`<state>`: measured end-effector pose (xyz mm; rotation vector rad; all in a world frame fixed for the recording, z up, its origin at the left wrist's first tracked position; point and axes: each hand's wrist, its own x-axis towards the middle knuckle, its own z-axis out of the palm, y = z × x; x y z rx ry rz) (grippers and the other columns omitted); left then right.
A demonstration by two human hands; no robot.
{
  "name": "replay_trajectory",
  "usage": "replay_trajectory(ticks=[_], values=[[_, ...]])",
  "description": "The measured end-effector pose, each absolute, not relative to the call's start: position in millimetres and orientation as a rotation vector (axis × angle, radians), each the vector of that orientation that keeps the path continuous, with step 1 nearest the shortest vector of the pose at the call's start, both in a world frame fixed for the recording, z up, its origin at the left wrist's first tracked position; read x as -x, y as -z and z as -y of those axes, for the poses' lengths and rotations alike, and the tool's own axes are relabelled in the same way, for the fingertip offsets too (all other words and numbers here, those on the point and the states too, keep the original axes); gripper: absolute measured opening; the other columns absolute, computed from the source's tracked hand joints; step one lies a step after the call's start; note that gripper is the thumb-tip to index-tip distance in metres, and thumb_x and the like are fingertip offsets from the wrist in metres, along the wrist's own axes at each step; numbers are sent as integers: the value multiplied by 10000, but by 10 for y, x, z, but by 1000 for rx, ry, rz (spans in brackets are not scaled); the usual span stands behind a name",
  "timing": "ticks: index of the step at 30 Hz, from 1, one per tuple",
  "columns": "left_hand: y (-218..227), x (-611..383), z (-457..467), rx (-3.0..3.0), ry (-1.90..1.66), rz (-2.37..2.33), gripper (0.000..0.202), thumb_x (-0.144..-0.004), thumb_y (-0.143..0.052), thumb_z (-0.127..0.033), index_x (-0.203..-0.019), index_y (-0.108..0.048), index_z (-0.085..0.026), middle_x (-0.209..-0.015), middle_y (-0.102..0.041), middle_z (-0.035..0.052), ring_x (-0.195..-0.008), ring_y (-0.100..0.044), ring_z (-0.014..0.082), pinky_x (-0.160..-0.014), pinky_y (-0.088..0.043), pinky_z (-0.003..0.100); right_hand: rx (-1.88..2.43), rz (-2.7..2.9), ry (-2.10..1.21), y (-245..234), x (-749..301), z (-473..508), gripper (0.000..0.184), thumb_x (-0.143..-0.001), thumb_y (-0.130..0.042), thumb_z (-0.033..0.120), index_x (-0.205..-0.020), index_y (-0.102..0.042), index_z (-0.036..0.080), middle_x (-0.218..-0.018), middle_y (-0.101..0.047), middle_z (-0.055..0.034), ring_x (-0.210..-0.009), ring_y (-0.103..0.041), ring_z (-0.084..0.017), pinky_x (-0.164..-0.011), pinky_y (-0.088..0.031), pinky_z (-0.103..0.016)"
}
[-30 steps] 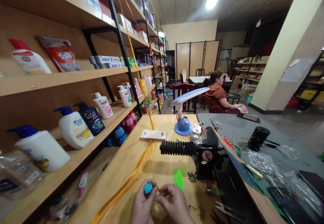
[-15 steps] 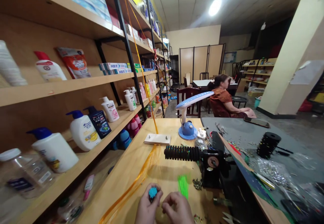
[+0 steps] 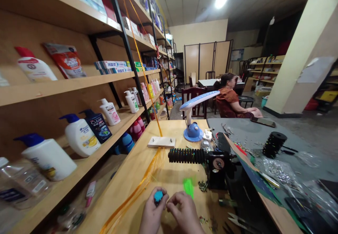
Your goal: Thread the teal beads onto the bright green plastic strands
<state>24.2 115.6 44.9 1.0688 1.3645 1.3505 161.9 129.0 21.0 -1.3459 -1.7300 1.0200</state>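
Note:
My left hand (image 3: 154, 209) is closed around a small bright blue tufted bundle (image 3: 158, 196), dark at its lower part. Close beside it, my right hand (image 3: 182, 208) has thumb and fingertips pinched together; whatever they hold, if anything, is too small to make out. A bunch of green strands (image 3: 188, 187) lies on the wooden table just beyond my right hand. To the left, long orange strands (image 3: 148, 172) run down the table from under a pale bolted plate (image 3: 161, 142).
A black machine with a ribbed roller (image 3: 187, 155) stands ahead, right of the plate. Behind it is a blue desk lamp (image 3: 193, 131). Scissors (image 3: 239, 221) lie at the lower right. Shelves of bottles (image 3: 81, 135) line the left. A person (image 3: 229, 98) sits beyond the table.
The view has shifted slightly to the right and down. My hands stay close together, the left still around the blue bundle and the right still pinched.

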Motion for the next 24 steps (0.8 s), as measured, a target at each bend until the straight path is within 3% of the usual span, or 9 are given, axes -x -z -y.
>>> replay_trajectory(ticks=[4, 15, 18, 21, 24], values=[[-357, -216, -1214, -1106, -1350, -1336, 536, -643, -786, -654, -789, -621, -165, -670, -550, 2, -636, -513, 160, -637, -447, 248, 1364, 1747, -1032, -165, -1634, -1337, 105, -790, -667, 216, -845, -750, 181, -885, -721, -83, -924, -631, -258, -849, -390, -346], [-95, -313, -1289, -1125, -1463, -1286, 547, -666, -778, -659, -754, -579, -157, -587, -468, -36, -541, -430, 110, -553, -355, 214, 1327, 1829, -1007, 132, -1672, -1493, 145, -808, -636, 279, -741, -738, 201, -834, -723, -97, -874, -643, -273, -810, -406, -359], [-117, -281, -1286, -1127, -1432, -1275, 536, -670, -777, -655, -761, -588, -161, -593, -481, -28, -557, -451, 122, -565, -378, 221, 1344, 1761, -1018, 69, -1679, -1465, 95, -760, -676, 269, -788, -755, 224, -826, -732, -92, -863, -644, -282, -806, -412, -368], [-226, -240, -1277, -1145, -1333, -1288, 519, -672, -781, -641, -768, -597, -166, -599, -496, -22, -581, -479, 139, -590, -408, 231, 1327, 1709, -1021, -61, -1694, -1401, 200, -721, -686, 215, -905, -761, 237, -860, -735, -74, -910, -633, -279, -851, -407, -370], [-328, -232, -1273, -1150, -1342, -1342, 548, -648, -780, -663, -784, -604, -162, -641, -531, -10, -601, -485, 145, -605, -422, 237, 1391, 1724, -984, -160, -1696, -1352, 128, -755, -645, 196, -821, -755, 199, -895, -717, -79, -945, -615, -253, -880, -388, -349]])
